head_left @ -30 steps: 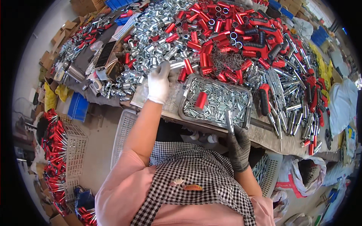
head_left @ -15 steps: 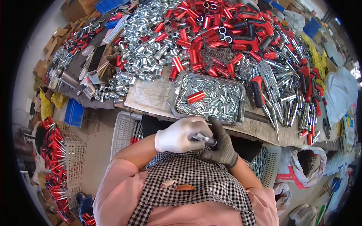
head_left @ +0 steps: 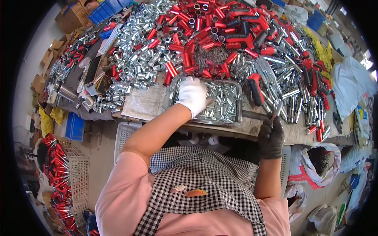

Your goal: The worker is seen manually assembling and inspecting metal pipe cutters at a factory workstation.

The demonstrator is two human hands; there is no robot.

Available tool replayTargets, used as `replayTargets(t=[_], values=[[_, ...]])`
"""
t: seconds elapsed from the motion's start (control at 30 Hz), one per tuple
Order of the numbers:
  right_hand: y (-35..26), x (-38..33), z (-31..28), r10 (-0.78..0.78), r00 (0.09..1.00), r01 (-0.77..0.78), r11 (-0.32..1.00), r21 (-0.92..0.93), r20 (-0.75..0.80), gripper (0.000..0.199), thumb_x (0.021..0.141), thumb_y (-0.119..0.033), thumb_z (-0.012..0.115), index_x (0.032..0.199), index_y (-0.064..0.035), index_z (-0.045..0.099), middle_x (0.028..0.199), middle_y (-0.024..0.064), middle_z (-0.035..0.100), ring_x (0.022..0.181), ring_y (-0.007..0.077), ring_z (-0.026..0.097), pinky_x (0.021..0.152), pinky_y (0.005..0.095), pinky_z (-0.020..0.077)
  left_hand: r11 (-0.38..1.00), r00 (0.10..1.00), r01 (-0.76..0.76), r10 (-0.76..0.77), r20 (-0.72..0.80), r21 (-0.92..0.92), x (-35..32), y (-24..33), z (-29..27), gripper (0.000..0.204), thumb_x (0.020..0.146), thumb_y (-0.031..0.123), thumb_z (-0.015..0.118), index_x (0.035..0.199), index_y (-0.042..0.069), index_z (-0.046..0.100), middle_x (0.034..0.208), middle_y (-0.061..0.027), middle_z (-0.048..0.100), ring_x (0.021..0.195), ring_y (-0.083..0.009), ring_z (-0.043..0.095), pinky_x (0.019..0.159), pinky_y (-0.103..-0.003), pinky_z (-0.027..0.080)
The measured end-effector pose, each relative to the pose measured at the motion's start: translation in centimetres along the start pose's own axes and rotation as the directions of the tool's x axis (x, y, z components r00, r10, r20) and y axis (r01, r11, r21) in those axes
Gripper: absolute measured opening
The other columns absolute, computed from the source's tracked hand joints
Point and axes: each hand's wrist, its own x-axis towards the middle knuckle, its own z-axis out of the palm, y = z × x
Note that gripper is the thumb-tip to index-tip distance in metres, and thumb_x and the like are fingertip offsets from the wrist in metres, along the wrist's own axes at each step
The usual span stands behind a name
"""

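Observation:
My left hand (head_left: 192, 96), in a white glove, reaches into the clear tray (head_left: 240, 103) of small silver pins (head_left: 223, 103). Its fingers curl downward at the tray's left part, and whatever lies under them is hidden. To the right, my right hand (head_left: 271, 137), in a dark grey glove, is raised at the table's front edge with its fingers bent in. A blurred slim silver metal piece (head_left: 278, 109) sticks up from its fingers. Just beyond lie a red and black handle (head_left: 256, 89) and long metal rods (head_left: 271, 84).
Silver sleeves (head_left: 134, 63) heap up at the back left, red tubes (head_left: 189, 55) at the back middle. Red and black gun-shaped handles (head_left: 246, 29) lie behind. A crate (head_left: 78, 169) of red-handled parts stands at left on the floor; an open sack (head_left: 321, 165) stands at right.
My hands, together before the apron, have parted. The left went forward into the tray; the right went right toward the rods. The red tube in the tray no longer shows.

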Motion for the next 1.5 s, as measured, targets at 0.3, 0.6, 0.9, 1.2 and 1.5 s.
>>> replayTargets(t=[0.3,0.6,0.9,1.2,1.5], values=[[-2.6,-3.9,2.8,0.141,0.951,-0.145,0.989,-0.007,0.275,0.056,0.091,-0.03,0.063,0.134,0.0032,0.05,0.065,0.0001,0.051,0.047,0.0079,0.043,0.042,0.0223,0.0322,0.89,0.991,-0.027,-0.035,-0.127,-0.455,-0.9,-2.4,-1.4,0.029,0.081,0.026,0.068,0.099,0.005,0.069,0.092,-0.0176,0.069,0.088,-0.0335,0.067,0.081,-0.044,0.052],[-0.1,1.3,7.1,0.029,0.969,-0.018,0.999,-0.048,0.245,0.018,0.089,-0.017,0.059,0.102,-0.0056,0.056,0.083,0.0013,0.058,0.06,0.007,0.05,0.046,0.0191,0.0348,0.811,0.814,-0.442,0.184,-0.55,-0.383,-1.1,-2.1,-0.7,0.029,0.076,0.014,0.075,0.102,0.007,0.065,0.093,-0.0134,0.067,0.083,-0.0335,0.066,0.076,-0.042,0.053],[3.2,4.1,11.3,0.018,0.952,-0.132,0.925,0.356,0.306,0.043,0.086,-0.022,0.075,0.12,-0.0087,0.052,0.087,-0.0008,0.059,0.064,0.0057,0.053,0.047,0.0183,0.039,0.692,0.825,-0.342,-0.102,-0.555,-0.636,-3.3,1.9,-1.5,0.027,0.075,0.017,0.077,0.097,0.005,0.068,0.082,-0.0149,0.068,0.074,-0.0316,0.067,0.065,-0.038,0.053],[2.8,4.7,11.8,-0.049,0.977,-0.063,0.865,0.498,0.209,0.052,0.077,-0.011,0.079,0.121,-0.0036,0.052,0.092,0.0016,0.062,0.078,0.0119,0.06,0.064,0.0226,0.0506,0.581,0.949,-0.274,0.032,-0.314,-0.766,-2.6,1.2,-1.1,0.04,0.069,0.023,0.083,0.101,0.001,0.071,0.093,-0.0182,0.07,0.086,-0.0308,0.07,0.077,-0.035,0.054],[4.3,6.3,9.7,-0.057,0.982,-0.042,0.862,0.505,0.179,0.039,0.079,-0.003,0.069,0.116,0.0001,0.056,0.092,0.0065,0.065,0.07,0.0106,0.06,0.057,0.0226,0.05,0.39,0.996,-0.034,-0.061,-0.063,-0.92,-1.5,1.0,-0.9,0.041,0.067,0.029,0.086,0.092,0.001,0.069,0.088,-0.0159,0.071,0.079,-0.0277,0.069,0.074,-0.035,0.054]])
